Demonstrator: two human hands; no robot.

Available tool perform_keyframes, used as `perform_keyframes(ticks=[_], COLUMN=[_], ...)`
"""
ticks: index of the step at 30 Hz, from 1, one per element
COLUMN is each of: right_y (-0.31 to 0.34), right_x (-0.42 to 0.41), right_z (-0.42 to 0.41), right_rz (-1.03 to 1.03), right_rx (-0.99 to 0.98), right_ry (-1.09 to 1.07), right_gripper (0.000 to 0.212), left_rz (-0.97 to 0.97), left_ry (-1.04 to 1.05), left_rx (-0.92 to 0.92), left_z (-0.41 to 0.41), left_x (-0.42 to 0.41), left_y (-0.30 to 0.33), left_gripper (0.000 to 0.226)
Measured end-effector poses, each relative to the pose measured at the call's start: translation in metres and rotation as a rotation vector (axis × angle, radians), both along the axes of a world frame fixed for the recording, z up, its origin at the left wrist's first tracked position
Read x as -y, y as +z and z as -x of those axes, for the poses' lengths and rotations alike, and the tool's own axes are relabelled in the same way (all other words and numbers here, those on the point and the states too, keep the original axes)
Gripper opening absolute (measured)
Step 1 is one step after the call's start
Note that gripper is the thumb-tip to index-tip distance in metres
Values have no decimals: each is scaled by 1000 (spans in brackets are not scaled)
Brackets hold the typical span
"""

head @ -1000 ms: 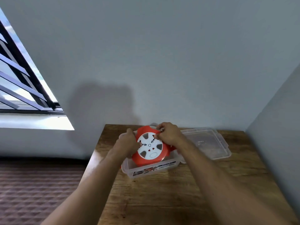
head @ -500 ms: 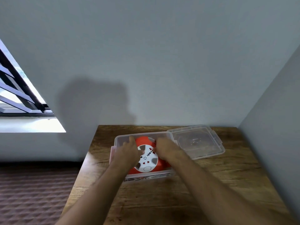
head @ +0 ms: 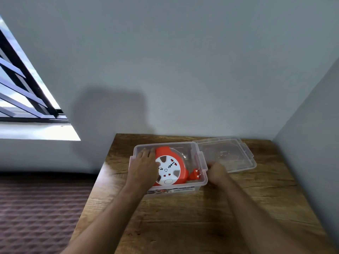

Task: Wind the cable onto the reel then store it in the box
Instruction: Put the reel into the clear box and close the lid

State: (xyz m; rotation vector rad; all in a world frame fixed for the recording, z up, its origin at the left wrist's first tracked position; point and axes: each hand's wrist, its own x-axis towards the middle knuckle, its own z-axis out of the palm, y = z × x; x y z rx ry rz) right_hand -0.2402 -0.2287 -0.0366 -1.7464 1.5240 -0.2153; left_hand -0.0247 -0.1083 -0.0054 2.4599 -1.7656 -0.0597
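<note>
Now the orange reel lies flat inside the clear box on the wooden worktop, its orange plug tucked at the box's right side. Left hand rests spread and flat, not clenched, on the reel's left part; right hand is outside, curled against the box's right wall by the latch, real grasp unclear. Clear lid lies open, just right of the box.
</note>
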Motion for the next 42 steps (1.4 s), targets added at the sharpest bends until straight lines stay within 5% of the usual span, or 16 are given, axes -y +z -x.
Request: perform_keyframes(ticks=[3,12,19,24,29,33,37,39,42], right_y=[-12,20,81,131,151,125,83,76,80], right_x=[-15,-14,-26,-64,-97,-83,-70,-71,-64], right_z=[1,9,11,-6,-12,-12,-7,-2,1], right_rz=[164,481,588,736,576,67,-281,-77,262], right_rx=[-127,-283,-114,201,761,867,625,312,-165], right_ry=[107,78,-44,-76,-250,-403,-347,-241,-75], right_gripper=[18,6,15,23,17,15,14,14,35], left_rz=[-51,59,105,389,630,611,579,485,346], left_ry=[68,168,153,273,513,539,549,554,557], left_rx=[54,-189,-195,-416,-828,-1027,-1094,-1004,-886], left_z=[1,-1,5,0,-6,-8,-15,-19,-24], left_x=[-5,-13,-21,-21,-26,-31,-34,-35,-35], left_y=[4,14,15,4,13,18,31,33,32], left_gripper=[81,54,57,31,38,66,48,26,45])
